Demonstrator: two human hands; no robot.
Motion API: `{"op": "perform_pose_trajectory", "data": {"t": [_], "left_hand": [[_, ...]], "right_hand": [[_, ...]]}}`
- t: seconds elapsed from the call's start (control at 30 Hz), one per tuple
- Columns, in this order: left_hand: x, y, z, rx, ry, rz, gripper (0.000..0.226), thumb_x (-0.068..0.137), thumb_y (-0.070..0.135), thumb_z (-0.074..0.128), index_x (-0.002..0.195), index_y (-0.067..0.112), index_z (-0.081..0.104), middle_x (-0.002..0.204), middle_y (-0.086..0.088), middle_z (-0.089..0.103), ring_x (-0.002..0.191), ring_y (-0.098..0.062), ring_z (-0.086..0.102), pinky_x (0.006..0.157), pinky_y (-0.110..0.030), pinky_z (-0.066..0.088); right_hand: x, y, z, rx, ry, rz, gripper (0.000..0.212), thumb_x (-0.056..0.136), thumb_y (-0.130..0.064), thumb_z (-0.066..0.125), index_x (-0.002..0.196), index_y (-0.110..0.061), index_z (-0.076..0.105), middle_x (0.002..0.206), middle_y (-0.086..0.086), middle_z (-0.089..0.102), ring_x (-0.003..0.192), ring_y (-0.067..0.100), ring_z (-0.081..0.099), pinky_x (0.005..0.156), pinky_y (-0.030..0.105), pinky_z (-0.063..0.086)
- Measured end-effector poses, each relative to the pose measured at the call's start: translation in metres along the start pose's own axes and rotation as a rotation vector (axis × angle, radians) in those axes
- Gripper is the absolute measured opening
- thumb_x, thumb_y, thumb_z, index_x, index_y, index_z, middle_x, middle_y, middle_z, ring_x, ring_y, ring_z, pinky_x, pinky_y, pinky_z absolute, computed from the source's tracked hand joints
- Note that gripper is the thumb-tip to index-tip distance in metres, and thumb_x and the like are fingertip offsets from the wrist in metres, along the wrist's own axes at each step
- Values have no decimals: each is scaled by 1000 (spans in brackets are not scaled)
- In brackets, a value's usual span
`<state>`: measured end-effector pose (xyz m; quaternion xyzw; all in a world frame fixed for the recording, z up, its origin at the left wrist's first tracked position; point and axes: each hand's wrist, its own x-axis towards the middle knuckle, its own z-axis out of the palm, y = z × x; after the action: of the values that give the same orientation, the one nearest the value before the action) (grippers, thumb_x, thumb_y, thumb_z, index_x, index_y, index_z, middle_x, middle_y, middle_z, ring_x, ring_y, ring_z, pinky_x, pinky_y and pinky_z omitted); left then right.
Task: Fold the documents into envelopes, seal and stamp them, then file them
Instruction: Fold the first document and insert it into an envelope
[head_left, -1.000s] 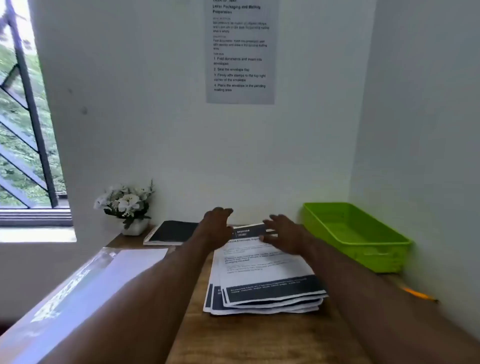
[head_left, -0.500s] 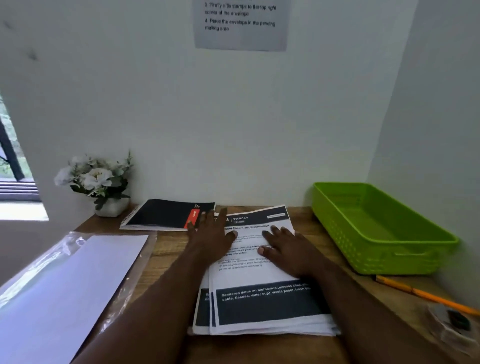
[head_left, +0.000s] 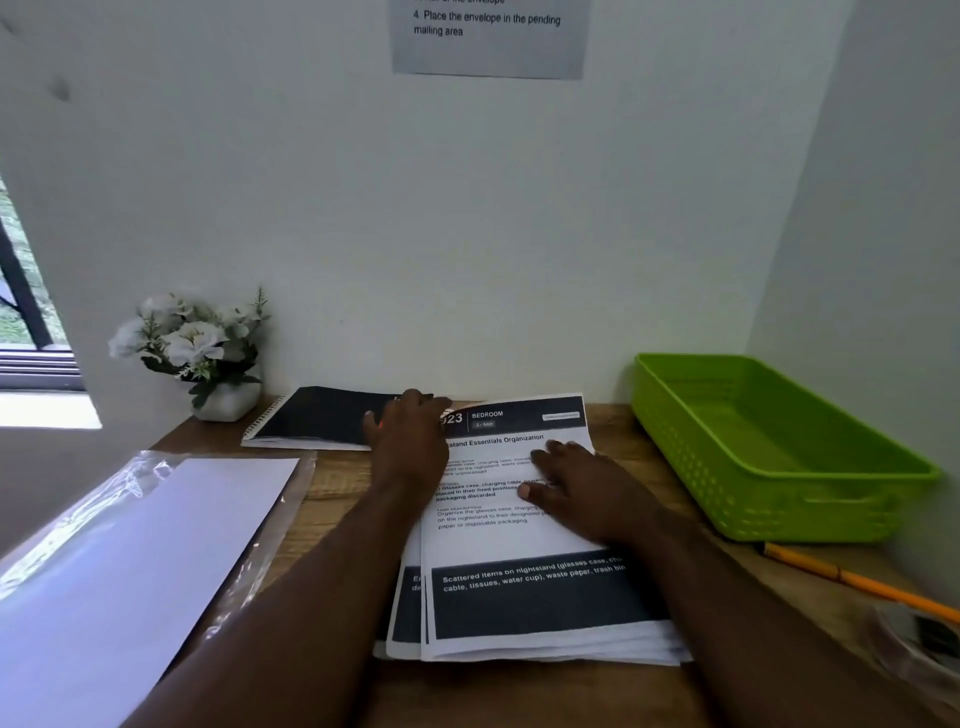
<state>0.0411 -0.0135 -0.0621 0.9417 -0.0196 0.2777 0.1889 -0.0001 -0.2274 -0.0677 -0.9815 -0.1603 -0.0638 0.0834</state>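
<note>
At lower centre of the frame, a stack (head_left: 524, 577) of printed sheets on the desk (head_left: 337, 488), just left of the green tray (head_left: 769, 452). Right hand (head_left: 587, 493) flat on the top sheet, fingers spread. Left hand (head_left: 410, 441) at the far left corner, fingers straight, holding nothing. Probably light, thin, limp and slippery paper; best to lift one sheet by a far corner. Envelopes (head_left: 124, 566) at lower left, in clear wrap.

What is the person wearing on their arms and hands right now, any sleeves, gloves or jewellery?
Nothing visible: the left hand and right hand are bare, without gloves, rings or a watch. Both forearms are uncovered to the frame's bottom edge, so no sleeve shows. Fingers carry no tape or markings.
</note>
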Motion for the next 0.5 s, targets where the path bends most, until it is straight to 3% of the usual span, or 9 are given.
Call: {"op": "perform_pose_trajectory", "data": {"t": [0.13,0.2,0.3,0.43,0.5], "left_hand": [[-2,1,-4,-298,243,148,26,83,-1,60,101,11,73,95,-7,61,92,-26,58,90,-42,43],[-5,4,-6,-438,283,198,22,81,-5,60,94,7,72,91,-5,61,87,-22,58,79,-26,43],[-9,7,-8,-564,284,216,22,77,-6,53,83,7,70,85,1,61,82,-17,58,74,-16,42],[-14,7,-13,-812,214,113,27,74,4,43,70,12,68,72,2,66,72,-15,62,69,-31,50],[-15,9,-18,-932,203,65,27,75,6,42,67,11,68,66,0,67,65,-14,62,62,-30,50]], "right_hand": [[-3,-12,-18,-29,466,-46,42,80,-38,68,116,-19,62,115,4,58,105,27,55,88,37,43],[-4,-18,-21,-108,675,-50,49,71,-25,75,118,-19,61,115,6,58,105,30,56,85,41,43],[-4,-21,-18,-232,649,-15,57,74,-21,69,129,-28,54,130,2,56,125,26,48,100,47,29],[0,-18,-19,-309,477,18,20,83,-19,55,98,-26,67,93,-3,71,96,20,64,95,41,27],[2,-17,-19,-262,387,9,18,84,-19,52,94,-23,67,94,-3,71,94,21,64,88,36,35]]}}
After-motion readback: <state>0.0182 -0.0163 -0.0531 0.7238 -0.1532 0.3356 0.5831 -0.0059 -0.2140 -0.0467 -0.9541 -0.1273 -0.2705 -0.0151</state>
